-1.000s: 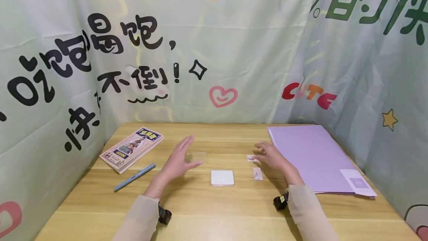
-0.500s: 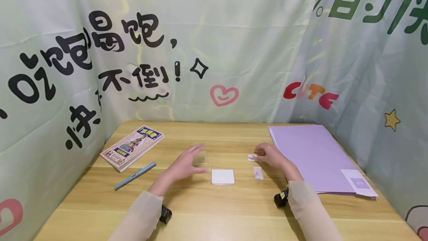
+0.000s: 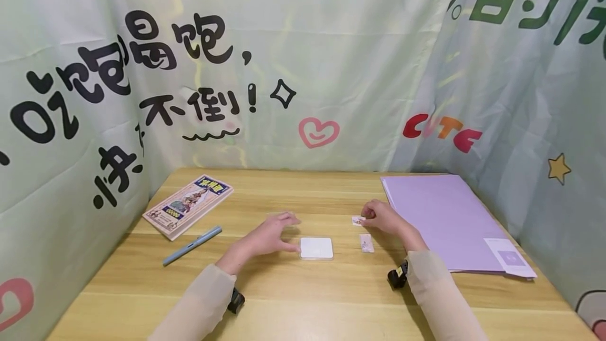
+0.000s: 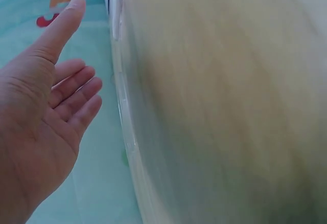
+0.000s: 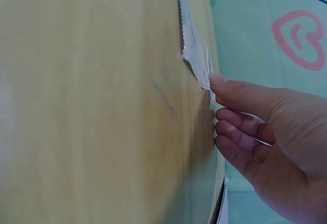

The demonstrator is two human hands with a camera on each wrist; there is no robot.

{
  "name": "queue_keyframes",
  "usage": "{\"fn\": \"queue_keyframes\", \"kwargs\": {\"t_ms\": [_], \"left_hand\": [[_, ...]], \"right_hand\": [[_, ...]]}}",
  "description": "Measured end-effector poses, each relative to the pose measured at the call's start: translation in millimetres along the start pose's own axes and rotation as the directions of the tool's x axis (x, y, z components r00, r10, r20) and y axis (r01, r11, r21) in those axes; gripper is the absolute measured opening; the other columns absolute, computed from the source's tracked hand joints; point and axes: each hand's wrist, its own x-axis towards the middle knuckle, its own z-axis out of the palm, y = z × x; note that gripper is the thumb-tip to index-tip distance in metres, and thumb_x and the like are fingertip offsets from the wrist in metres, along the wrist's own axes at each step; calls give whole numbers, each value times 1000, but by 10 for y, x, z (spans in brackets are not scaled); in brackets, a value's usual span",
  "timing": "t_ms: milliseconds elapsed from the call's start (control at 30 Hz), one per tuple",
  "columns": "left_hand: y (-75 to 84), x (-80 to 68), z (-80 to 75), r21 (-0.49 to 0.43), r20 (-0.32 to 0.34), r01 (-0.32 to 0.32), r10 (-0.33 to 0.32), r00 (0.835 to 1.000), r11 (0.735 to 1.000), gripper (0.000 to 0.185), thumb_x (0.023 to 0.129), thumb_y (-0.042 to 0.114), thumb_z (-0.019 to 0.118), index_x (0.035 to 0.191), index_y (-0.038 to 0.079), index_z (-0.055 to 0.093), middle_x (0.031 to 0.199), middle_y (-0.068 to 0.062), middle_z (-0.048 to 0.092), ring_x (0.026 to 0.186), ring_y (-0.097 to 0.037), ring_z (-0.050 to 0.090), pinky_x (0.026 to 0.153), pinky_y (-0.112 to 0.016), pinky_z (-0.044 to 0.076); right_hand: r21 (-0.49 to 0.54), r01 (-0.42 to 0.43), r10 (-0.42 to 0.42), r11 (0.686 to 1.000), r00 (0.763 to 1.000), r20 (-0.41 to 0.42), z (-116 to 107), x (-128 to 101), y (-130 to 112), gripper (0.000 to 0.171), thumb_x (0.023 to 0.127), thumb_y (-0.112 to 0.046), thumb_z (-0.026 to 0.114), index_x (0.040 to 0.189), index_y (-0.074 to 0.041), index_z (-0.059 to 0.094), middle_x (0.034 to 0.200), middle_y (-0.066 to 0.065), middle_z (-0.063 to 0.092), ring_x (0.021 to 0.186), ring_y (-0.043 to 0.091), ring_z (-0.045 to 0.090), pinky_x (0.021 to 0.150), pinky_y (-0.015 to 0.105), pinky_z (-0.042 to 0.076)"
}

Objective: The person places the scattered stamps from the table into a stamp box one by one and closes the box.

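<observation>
My right hand pinches the near-hand end of a small postage stamp with a printed picture; the index fingertip is hidden in the right wrist view. A second stamp, with toothed edges, lies just nearer on the table. My left hand holds nothing, its fingers loosely bent and its thumb tip right at the left edge of a white rectangular block in a shallow clear case. Behind the left fingers lies a flat clear plastic piece, mostly covered by them.
A blue pen and a thick illustrated booklet lie to the left on the wooden table. A large lilac folder with a white label occupies the right side. Printed cloth curtains surround the table's back and sides.
My left hand has moved right and nearer, up to the white block's case, over the clear piece. The right fingers have come down and closed on the farther stamp.
</observation>
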Motion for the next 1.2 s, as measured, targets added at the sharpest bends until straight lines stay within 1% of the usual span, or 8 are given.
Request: {"fn": "queue_keyframes", "kwargs": {"t_ms": [100, 167, 267, 333, 400, 633, 1000, 1200], "left_hand": [[11, 11, 22, 23, 25, -35, 34, 999, 999, 72, 77, 40, 81, 133, 1, 57, 132, -14, 57, 125, -32, 54, 107, -46, 44], [22, 15, 35, 28, 43, -37, 36, 998, 999, 72, 77, 40, 81, 131, 0, 58, 128, -13, 58, 121, -30, 56, 106, -45, 46], [29, 19, 58, 32, 81, -16, 13, 997, 999, 70, 77, 41, 81, 131, 2, 59, 124, -9, 58, 116, -25, 56, 105, -41, 47], [36, 17, 64, 21, 105, 12, -14, 994, 1000, 69, 77, 40, 81, 131, 3, 59, 123, -7, 57, 116, -22, 55, 105, -39, 46], [37, 17, 69, 32, 116, 16, -20, 993, 999, 67, 77, 40, 81, 129, 3, 61, 120, -5, 57, 114, -20, 54, 103, -37, 47], [31, 28, 78, 50, 125, 16, -22, 992, 999, 60, 79, 40, 80, 125, 4, 64, 115, -2, 58, 108, -16, 54, 97, -34, 48], [65, 34, 64, 67, 119, 16, -24, 993, 998, 59, 78, 40, 80, 123, 6, 65, 112, -1, 58, 103, -14, 51, 93, -32, 48], [63, 29, 81, 64, 110, 18, -25, 994, 998, 58, 78, 40, 80, 123, 7, 65, 113, -1, 58, 104, -14, 52, 94, -33, 48]], "right_hand": [[1, 2, -2, 1000, 1000, 3, -5, 10, 0, 13, 85, -10, 74, 88, -1, 65, 84, 8, 62, 77, 13, 55, 69, 26, 46], [5, 3, -3, 1000, 1000, 10, -10, 13, -2, 12, 85, -10, 74, 87, -1, 65, 84, 8, 61, 77, 12, 54, 69, 25, 46], [12, 0, 0, 1000, 1000, 18, -10, 16, -2, 12, 85, -9, 74, 86, -1, 64, 83, 8, 61, 76, 12, 54, 68, 25, 45], [17, -2, 2, 1000, 1000, 24, -7, 18, 3, 12, 85, -9, 74, 86, -1, 64, 83, 8, 61, 76, 13, 54, 68, 25, 46], [19, -5, 4, 1000, 1000, 28, -3, 19, 7, 12, 85, -9, 74, 87, -1, 64, 84, 8, 61, 77, 13, 54, 68, 25, 46], [40, -15, 13, 999, 999, 31, -11, 24, 0, 12, 86, -8, 73, 88, -1, 63, 85, 10, 62, 77, 14, 56, 69, 25, 47], [88, -25, 22, 996, 999, 33, -15, 23, -4, 14, 86, -5, 72, 89, 1, 60, 83, 11, 64, 77, 15, 58, 68, 24, 47], [86, -5, 3, 996, 1000, 22, -10, 22, -2, 15, 85, -4, 73, 91, 2, 60, 84, 11, 65, 78, 15, 58, 69, 24, 47]]}}
